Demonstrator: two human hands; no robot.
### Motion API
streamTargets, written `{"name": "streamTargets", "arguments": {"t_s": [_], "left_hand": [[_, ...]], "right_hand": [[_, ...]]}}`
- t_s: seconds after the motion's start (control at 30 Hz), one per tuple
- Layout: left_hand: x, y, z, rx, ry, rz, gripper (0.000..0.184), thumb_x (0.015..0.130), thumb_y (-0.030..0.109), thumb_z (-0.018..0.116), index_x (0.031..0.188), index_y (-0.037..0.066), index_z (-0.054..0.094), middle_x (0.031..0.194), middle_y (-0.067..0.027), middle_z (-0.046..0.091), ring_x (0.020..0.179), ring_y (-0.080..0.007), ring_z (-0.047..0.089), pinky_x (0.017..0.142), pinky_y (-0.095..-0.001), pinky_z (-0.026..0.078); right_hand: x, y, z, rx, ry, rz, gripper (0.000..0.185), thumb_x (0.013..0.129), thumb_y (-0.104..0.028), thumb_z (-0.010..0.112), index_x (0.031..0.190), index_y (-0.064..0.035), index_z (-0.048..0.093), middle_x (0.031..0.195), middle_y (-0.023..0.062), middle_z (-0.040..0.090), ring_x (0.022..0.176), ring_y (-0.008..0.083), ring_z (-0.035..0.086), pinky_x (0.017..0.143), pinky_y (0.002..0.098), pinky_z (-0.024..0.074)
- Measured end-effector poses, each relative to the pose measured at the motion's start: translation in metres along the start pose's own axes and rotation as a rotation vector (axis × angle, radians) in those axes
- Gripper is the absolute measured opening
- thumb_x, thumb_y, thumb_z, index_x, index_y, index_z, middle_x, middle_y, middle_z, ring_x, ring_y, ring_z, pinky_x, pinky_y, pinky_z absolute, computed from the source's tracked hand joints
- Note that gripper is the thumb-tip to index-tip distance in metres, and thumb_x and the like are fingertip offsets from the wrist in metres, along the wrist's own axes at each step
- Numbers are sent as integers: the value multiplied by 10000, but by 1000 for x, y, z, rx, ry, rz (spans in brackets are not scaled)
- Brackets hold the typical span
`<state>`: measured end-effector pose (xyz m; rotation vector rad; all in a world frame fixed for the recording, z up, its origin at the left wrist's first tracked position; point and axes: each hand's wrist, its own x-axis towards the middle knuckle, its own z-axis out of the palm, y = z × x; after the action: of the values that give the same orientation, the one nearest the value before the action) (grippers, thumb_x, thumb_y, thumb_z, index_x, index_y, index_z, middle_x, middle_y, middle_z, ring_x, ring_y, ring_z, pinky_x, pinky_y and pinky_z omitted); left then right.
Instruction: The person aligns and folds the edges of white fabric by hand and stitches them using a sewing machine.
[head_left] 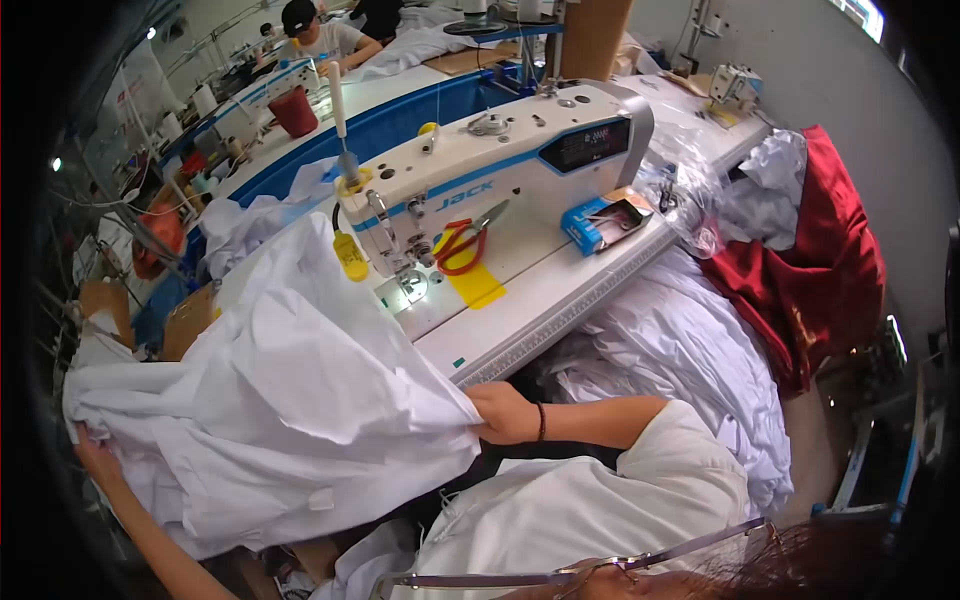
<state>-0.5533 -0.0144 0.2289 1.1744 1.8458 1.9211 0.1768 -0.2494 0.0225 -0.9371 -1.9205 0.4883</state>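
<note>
Our right hand [505,412] pinches the edge of the white cloth [310,420]; whether our half-hidden left hand [97,457] grips, we cannot tell. The cloth spans between them, seemingly to spread it, before the sewing machine [530,150], where scissors [480,226] lie, probably for easy reach.

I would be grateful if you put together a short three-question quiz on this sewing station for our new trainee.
1. Multiple choice: what colour are the handles of the scissors beside the needle area?
A) Green
B) Black
C) Red

2. True or false: the left hand and the right hand both touch the white fabric.

3. Fill in the blank: the large blue lettering on the front of the sewing machine reads ____.

Key: 1. C; 2. True; 3. JACK
</note>
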Motion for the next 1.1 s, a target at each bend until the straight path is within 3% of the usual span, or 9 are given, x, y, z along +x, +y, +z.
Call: {"name": "streamTargets", "arguments": {"t_s": [0.2, 0.4, 0.5, 0.63, 0.7, 0.87, 0.97, 1.03, 1.1], "left_hand": [[113, -49, 108, 86, 8, 36, 341, 937, 180, 539, 1201, -36, 544, 1182, -122, 586, 1064, -215, 564, 914, -334, 452], [52, -115, 166, 276, 134, 44, 326, 935, 152, 543, 1191, -49, 558, 1204, -124, 583, 1113, -215, 543, 974, -311, 405], [-132, -40, 262, -168, -461, 223, 272, 941, 117, 519, 1165, -25, 579, 1184, -90, 591, 1129, -183, 526, 1019, -289, 353], [-325, 37, 336, 424, -1139, 764, 221, 822, -37, 491, 974, -9, 650, 1073, -187, 644, 1047, -350, 595, 922, -391, 458], [-349, 23, 363, 801, -1302, 434, 364, 817, 42, 496, 1170, 30, 583, 1148, -178, 622, 1091, -329, 579, 931, -399, 461], [-222, -174, 329, 1193, -585, 837, 435, 837, 82, 489, 1262, 159, 543, 1288, -119, 551, 1355, -333, 309, 978, -574, 404], [-235, -97, 294, 1145, -797, 494, 402, 851, 89, 493, 1240, 162, 560, 1212, -121, 584, 1265, -332, 430, 912, -573, 441], [-234, -63, 318, 1315, -883, 513, 392, 850, 89, 515, 1234, 161, 545, 1119, -111, 603, 1088, -334, 557, 825, -543, 482], [-260, -32, 350, 1052, -771, 675, 340, 827, 65, 529, 1149, 160, 583, 1016, -103, 624, 937, -328, 611, 782, -449, 509]], "right_hand": [[-47, -6, 2, -250, -954, 421, 307, 787, -318, 641, 855, -18, 633, 811, 174, 627, 794, 361, 622, 703, 430, 502], [23, 28, -29, -254, -194, 498, 213, 870, -261, 607, 939, -60, 616, 881, 142, 649, 825, 335, 623, 717, 420, 495], [82, 45, -4, 15, -120, 680, 483, 846, -269, 667, 1250, -60, 506, 1091, 170, 637, 938, 301, 643, 827, 370, 508], [122, 48, 65, 414, 74, 786, 562, 827, -193, 680, 1321, -66, 444, 1239, 162, 563, 1136, 265, 550, 966, 326, 430], [116, 30, 84, 574, 95, 716, 490, 815, -85, 654, 1273, -51, 484, 1240, 113, 547, 1207, 224, 476, 1030, 298, 357], [-15, -19, 13, 378, -339, 429, 268, 862, -66, 629, 1125, -24, 601, 1061, 124, 648, 981, 248, 648, 872, 317, 504], [-40, -6, -26, 211, -849, 827, 270, 864, -211, 634, 1101, -83, 636, 969, 135, 666, 897, 254, 660, 775, 319, 512], [-30, 18, -45, 207, -889, 614, 236, 865, -273, 621, 1022, -104, 669, 874, 132, 670, 799, 272, 652, 715, 320, 503], [13, 20, -45, 38, -402, 779, 196, 838, -210, 668, 960, -57, 660, 773, 122, 653, 694, 275, 623, 666, 335, 509]]}}
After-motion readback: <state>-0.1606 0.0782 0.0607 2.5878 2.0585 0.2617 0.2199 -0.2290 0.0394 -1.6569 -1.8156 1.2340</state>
